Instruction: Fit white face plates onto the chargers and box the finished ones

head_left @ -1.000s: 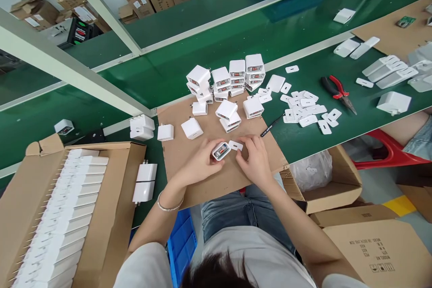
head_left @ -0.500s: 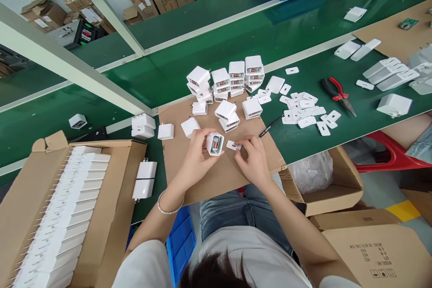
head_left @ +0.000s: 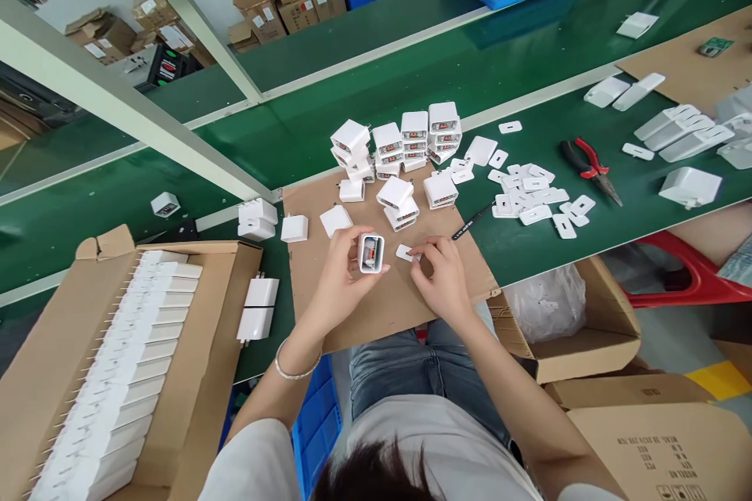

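My left hand (head_left: 341, 270) is closed round a white charger housing (head_left: 370, 253), its open end facing up and red parts visible inside. My right hand (head_left: 439, 275) pinches a small white cover plate (head_left: 405, 253) with thumb and forefinger, just right of the housing and low over the cardboard sheet (head_left: 376, 305). Behind my hands stands a pile of open charger housings (head_left: 405, 149). Several loose cover plates (head_left: 532, 196) lie on the green bench to the right.
A carton (head_left: 193, 344) at left holds rows of white chargers. Red-handled pliers (head_left: 591, 164) and a black pen (head_left: 471, 219) lie on the green bench. More white parts sit at far right. Another person's leg and a red stool (head_left: 687, 274) are at right.
My left hand lifted the housing and turned it so the open end faces up. My right hand kept the cover plate close beside it.
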Demonstrator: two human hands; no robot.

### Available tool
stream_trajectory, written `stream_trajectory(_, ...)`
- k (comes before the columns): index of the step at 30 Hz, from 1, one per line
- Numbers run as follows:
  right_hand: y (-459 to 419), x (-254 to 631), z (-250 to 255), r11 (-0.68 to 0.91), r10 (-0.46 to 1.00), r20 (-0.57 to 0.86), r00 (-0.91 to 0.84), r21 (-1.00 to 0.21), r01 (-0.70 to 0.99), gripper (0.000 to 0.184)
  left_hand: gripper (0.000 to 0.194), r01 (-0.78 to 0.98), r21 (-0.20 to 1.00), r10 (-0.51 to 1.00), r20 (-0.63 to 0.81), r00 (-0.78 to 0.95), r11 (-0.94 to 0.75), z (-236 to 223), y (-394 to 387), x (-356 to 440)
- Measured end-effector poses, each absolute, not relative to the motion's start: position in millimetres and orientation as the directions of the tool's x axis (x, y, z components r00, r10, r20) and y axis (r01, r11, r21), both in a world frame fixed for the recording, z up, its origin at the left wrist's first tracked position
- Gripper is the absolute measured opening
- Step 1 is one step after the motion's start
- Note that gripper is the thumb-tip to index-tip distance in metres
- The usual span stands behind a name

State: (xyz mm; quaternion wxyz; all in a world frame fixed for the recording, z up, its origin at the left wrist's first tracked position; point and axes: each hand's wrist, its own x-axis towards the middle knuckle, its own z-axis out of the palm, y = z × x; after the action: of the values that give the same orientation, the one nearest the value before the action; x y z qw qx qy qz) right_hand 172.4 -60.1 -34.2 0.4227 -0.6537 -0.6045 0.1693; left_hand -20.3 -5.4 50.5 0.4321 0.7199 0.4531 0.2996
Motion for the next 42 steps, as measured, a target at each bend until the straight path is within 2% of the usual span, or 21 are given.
stream_trajectory(7, -58, 172, -34, 0.102, 0.938, 0.295, 0.18, -0.733, 0.673, 0.015, 0.047, 0.537, 0.776, 0.917, 0.131, 0.376, -0.331, 50, -18, -23)
stream_trajectory(14, -58, 172, -39, 0.112, 0.947, 0.292, 0.134, -0.691, 0.714, 0.016, 0.043, 0.679, 0.647, 0.937, 0.214, 0.275, -0.347, 32, -37, -35)
stream_trajectory(16, -59, 172, -40, 0.109, 0.948, 0.289, 0.133, -0.687, 0.719, 0.015, 0.04, 0.701, 0.646, 0.953, 0.199, 0.226, -0.302, 21, -48, -40)
stream_trajectory(19, -60, 173, -44, 0.122, 0.943, 0.307, 0.129, -0.68, 0.723, 0.016, 0.039, 0.722, 0.679, 0.988, 0.146, 0.046, -0.134, -1, -65, -49)
stream_trajectory(22, -64, 172, -46, 0.146, 0.942, 0.321, 0.096, -0.651, 0.745, 0.019, 0.039, 0.732, 0.679, 0.976, 0.19, -0.103, -0.054, -18, -79, -55)
stream_trajectory(26, -67, 172, -45, 0.103, 0.96, 0.278, 0.041, -0.483, 0.87, 0.03, 0.037, 0.795, 0.603, 0.971, 0.225, -0.079, -0.075, -24, -86, -54)
stream_trajectory(28, -63, 179, -45, 0.17, 0.968, 0.238, -0.082, -0.377, 0.91, 0.038, 0.039, 0.821, 0.566, 0.972, 0.225, -0.064, -0.077, -24, -87, -53)
stream_trajectory(31, -52, 192, -51, 0.341, 0.937, 0.216, -0.275, -0.391, 0.855, 0.036, 0.044, 0.824, 0.566, 0.966, 0.231, -0.113, -0.039, -23, -89, -52)
stream_trajectory(34, -44, 199, -63, 0.42, 0.897, 0.322, -0.304, -0.404, 0.812, 0.039, 0.046, 0.821, 0.571, 0.965, 0.211, -0.159, 0.01, -23, -92, -52)
stream_trajectory(37, -42, 195, -77, 0.468, 0.843, 0.451, -0.295, -0.343, 0.814, 0.041, 0.053, 0.841, 0.539, 0.965, 0.192, -0.176, 0.046, -22, -94, -52)
stream_trajectory(42, -47, 187, -97, 0.406, 0.838, 0.503, -0.21, -0.319, 0.856, 0.027, 0.055, 0.877, 0.473, 0.961, 0.194, -0.196, 0.083, -23, -97, -49)
